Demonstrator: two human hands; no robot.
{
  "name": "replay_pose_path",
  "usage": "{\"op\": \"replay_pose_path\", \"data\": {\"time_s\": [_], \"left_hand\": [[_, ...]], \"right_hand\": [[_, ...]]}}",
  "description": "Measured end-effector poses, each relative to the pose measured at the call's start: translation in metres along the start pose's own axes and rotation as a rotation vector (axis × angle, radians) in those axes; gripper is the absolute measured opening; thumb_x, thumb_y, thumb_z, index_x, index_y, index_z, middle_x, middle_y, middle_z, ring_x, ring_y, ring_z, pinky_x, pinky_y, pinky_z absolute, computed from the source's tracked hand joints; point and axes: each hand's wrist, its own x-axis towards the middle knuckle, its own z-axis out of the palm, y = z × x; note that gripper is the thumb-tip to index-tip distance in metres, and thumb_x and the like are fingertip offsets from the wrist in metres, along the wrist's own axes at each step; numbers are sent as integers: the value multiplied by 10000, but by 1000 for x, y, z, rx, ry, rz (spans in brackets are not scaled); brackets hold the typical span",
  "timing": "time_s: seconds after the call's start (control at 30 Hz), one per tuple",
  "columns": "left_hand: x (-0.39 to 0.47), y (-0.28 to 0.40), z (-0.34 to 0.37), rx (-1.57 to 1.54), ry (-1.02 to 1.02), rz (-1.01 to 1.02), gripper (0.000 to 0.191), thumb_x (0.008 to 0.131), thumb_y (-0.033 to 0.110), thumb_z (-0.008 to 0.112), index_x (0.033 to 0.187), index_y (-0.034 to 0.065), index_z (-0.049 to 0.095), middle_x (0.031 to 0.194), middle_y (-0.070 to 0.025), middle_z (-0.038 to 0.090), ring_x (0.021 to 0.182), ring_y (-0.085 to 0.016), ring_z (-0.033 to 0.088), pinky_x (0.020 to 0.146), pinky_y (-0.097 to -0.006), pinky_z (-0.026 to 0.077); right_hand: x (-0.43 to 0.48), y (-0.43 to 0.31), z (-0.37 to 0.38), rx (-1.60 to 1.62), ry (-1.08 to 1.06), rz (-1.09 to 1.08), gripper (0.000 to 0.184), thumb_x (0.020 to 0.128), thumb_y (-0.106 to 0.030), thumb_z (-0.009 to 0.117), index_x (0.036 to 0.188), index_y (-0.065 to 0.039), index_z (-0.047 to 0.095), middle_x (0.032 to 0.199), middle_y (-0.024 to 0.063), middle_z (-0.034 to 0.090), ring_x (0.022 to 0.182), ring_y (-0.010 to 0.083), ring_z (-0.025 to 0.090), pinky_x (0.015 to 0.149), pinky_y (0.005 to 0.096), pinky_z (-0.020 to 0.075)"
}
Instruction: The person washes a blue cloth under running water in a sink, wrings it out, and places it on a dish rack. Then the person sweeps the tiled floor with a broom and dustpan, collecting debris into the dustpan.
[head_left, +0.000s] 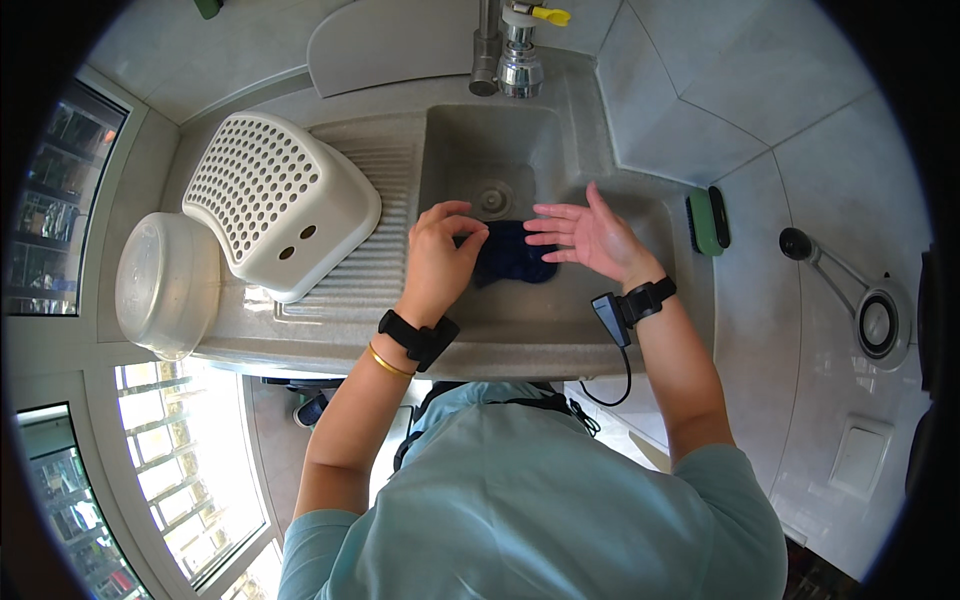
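Observation:
A dark navy cloth (517, 253), bunched up and wet-looking, lies at the bottom of the grey stone-like sink basin (480, 142), just in front of the drain (492, 199). My left hand (446, 244) hovers over the basin's left side with fingers loosely bent. Its thumb and forefinger tips come close together, and nothing shows between them. To the right, my right hand (589, 232) is spread with the palm turned up and holds nothing. Both hands are above the cloth and partly cover its edges from view.
A white perforated plastic step stool (300, 202) lies tipped on the ribbed drainboard (375, 262). Left of it stands a translucent plastic tub (165, 277). Behind the basin is a faucet (519, 71). A green brush (703, 221) rests by the right wall. A cable (626, 382) hangs from my right wrist device.

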Motion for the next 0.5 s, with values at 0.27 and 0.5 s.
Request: {"op": "replay_pose_path", "data": {"time_s": [0.27,0.5], "left_hand": [[-3,25,3,-8,67,171,162,684,76,656,846,82,651,1081,-102,542,976,-269,513,799,-331,414],[4,40,14,201,154,397,149,657,66,648,800,108,648,1072,-71,534,1054,-278,463,913,-441,304]], "right_hand": [[-3,-1,33,79,-84,33,888,783,-710,199,1277,17,328,1217,189,457,1120,277,459,875,406,396],[0,4,48,167,-154,1,875,778,-713,194,1219,17,389,1160,155,499,1090,247,479,880,426,395]]}}
